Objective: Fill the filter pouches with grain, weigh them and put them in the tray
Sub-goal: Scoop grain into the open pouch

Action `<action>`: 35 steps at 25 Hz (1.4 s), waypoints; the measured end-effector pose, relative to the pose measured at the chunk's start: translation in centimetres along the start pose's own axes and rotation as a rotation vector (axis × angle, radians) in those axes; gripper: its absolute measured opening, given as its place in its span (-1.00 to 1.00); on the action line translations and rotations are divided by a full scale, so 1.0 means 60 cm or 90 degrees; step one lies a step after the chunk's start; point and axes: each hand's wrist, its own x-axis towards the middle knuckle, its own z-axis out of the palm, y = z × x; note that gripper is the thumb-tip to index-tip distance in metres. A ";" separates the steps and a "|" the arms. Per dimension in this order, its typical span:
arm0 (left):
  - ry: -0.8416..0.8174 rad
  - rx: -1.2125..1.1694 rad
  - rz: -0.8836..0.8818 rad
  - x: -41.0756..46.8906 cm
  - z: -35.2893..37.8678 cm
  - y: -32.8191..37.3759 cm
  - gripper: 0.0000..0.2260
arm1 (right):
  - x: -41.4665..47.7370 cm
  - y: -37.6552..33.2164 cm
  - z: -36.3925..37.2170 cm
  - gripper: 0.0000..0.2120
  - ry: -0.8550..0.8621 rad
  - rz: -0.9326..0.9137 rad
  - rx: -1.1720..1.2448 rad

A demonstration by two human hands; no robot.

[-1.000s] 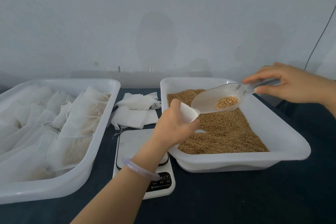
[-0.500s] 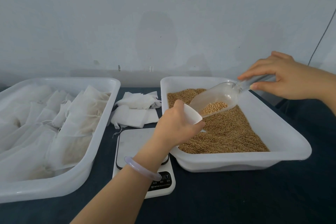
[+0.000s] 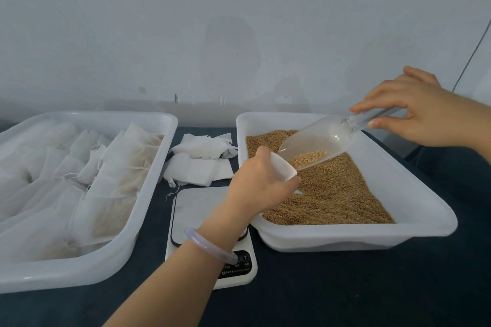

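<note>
Pouch (image 3: 283,167) in left fingers (image 3: 261,157), at scoop (image 3: 320,138) lip

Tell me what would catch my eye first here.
The clear plastic scoop, tilted with a little golden grain in it, held by the right hand above the white tray of brown grain at right. Its lip points at the small white pouch gripped in the left hand. At left, another white tray holds filled pouches.

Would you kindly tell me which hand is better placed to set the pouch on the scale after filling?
Left, I would judge. The left hand grips the pouch, and its forearm crosses above the scale. The right hand holds the scoop over the grain tray, farther away.
</note>
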 end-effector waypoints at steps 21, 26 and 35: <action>-0.003 -0.086 -0.016 -0.001 -0.004 -0.001 -0.74 | -0.049 0.020 0.101 -0.77 -0.269 0.229 0.234; -0.009 -0.271 -0.026 0.001 -0.011 -0.012 -0.89 | -0.054 -0.004 0.189 -0.78 -0.370 0.286 0.142; -0.185 -0.545 0.001 0.017 -0.112 -0.016 -0.80 | -0.003 -0.133 0.144 -0.49 -0.180 0.112 0.621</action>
